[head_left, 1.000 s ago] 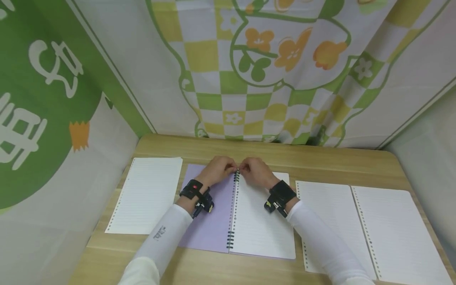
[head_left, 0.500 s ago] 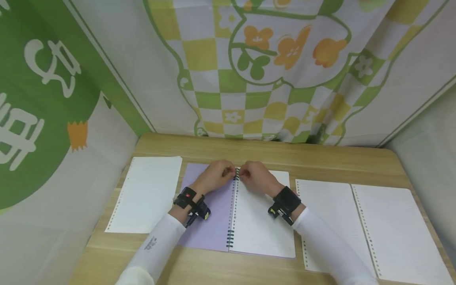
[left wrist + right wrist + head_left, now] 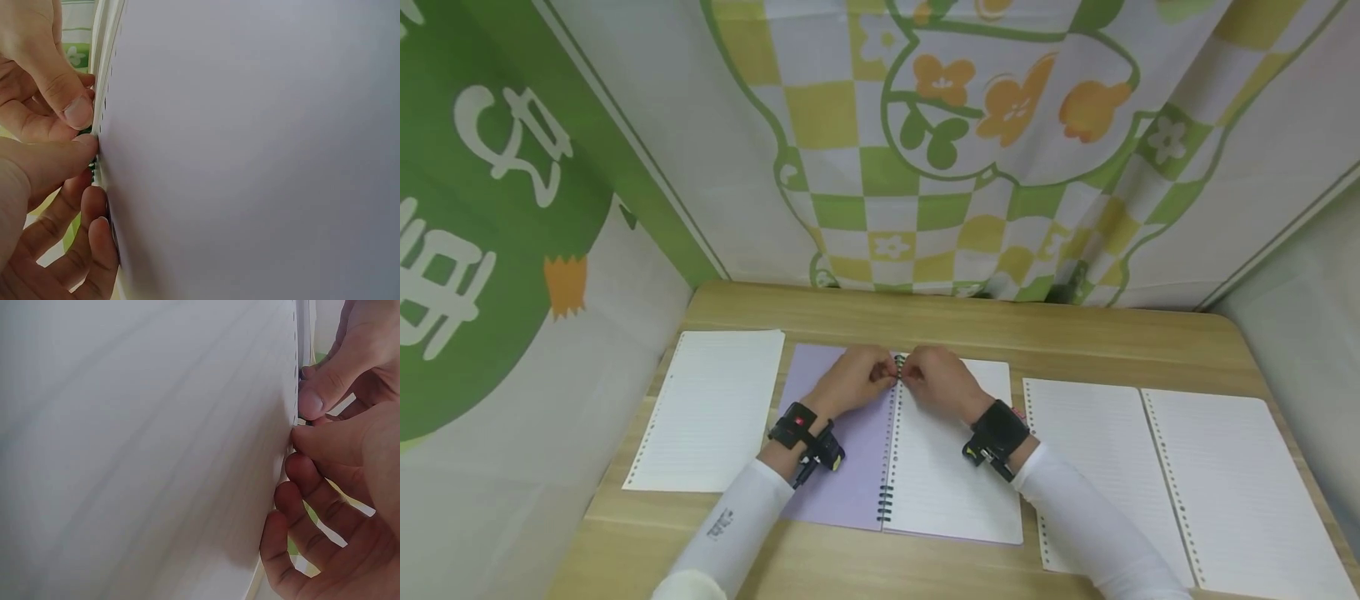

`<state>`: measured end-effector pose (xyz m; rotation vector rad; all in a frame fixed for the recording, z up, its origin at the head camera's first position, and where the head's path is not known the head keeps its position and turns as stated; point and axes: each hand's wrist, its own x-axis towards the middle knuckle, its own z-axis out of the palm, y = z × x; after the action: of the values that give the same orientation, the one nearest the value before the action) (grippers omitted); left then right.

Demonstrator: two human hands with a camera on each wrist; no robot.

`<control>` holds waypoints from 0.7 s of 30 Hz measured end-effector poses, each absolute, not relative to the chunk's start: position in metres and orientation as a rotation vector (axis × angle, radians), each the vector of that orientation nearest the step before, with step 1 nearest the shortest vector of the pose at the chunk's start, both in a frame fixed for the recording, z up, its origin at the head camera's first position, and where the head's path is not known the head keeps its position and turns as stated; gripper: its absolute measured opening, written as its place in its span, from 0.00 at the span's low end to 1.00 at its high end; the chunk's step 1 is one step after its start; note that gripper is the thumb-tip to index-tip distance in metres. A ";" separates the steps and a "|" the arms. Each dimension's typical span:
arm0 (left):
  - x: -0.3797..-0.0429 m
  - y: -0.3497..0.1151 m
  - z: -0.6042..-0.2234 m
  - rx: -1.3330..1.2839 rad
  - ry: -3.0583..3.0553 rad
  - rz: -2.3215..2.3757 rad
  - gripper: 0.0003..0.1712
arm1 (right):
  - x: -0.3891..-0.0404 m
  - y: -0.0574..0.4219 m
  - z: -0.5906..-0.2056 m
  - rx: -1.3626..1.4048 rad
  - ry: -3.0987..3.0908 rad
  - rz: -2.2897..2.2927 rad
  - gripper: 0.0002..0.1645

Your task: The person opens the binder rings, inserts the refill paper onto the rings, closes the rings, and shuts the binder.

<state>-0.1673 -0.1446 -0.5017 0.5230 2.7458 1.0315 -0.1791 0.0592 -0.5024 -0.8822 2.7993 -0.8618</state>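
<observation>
An open loose-leaf notebook lies on the table, with a purple cover (image 3: 835, 496) on the left and lined white sheets (image 3: 958, 483) on the right. Dark green binding rings (image 3: 899, 360) show at the top of its spine, and another set of green rings (image 3: 885, 504) at the bottom. My left hand (image 3: 853, 379) pinches the upper rings with thumb and fingertips from the left. From the right, my right hand (image 3: 942, 381) pinches the same rings, its fingertips close to the left ones. In both wrist views the fingers largely hide the rings.
A stack of punched lined paper (image 3: 707, 412) lies left of the notebook. To the right are two more punched sheets, one nearer (image 3: 1093, 467) and one farther right (image 3: 1247, 483). A patterned curtain (image 3: 955, 217) hangs behind the wooden table (image 3: 827, 567).
Both hands have moved slightly down the spine, toward the person, uncovering the topmost green rings. The notebook and the loose sheets stay where they were.
</observation>
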 end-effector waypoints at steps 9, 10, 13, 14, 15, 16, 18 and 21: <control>-0.171 -0.148 -0.505 0.580 2.765 1.012 0.04 | -0.178 0.057 -0.501 -0.892 2.841 -0.797 0.03; -0.171 -0.148 -0.505 0.589 2.765 1.012 0.04 | -0.177 0.056 -0.500 -0.893 2.845 -0.794 0.03; -0.171 -0.148 -0.504 0.606 2.757 1.015 0.04 | -0.176 0.055 -0.499 -0.885 2.858 -0.786 0.03; -0.171 -0.148 -0.503 0.609 2.753 1.013 0.04 | -0.176 0.055 -0.498 -0.886 2.863 -0.782 0.03; -0.171 -0.148 -0.501 0.608 2.750 1.009 0.04 | -0.175 0.054 -0.497 -0.886 2.867 -0.774 0.03; -0.170 -0.147 -0.500 0.608 2.748 1.001 0.04 | -0.175 0.054 -0.497 -0.885 2.870 -0.769 0.03; -0.170 -0.146 -0.498 0.609 2.753 0.978 0.03 | -0.174 0.054 -0.496 -0.881 2.876 -0.752 0.03; -0.170 -0.145 -0.497 0.611 2.771 0.937 0.03 | -0.174 0.053 -0.494 -0.878 2.874 -0.744 0.03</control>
<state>-0.1704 -0.1445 -0.4968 0.6108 2.7713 0.9366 -0.1743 0.0533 -0.4940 -0.8777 2.8743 -0.7439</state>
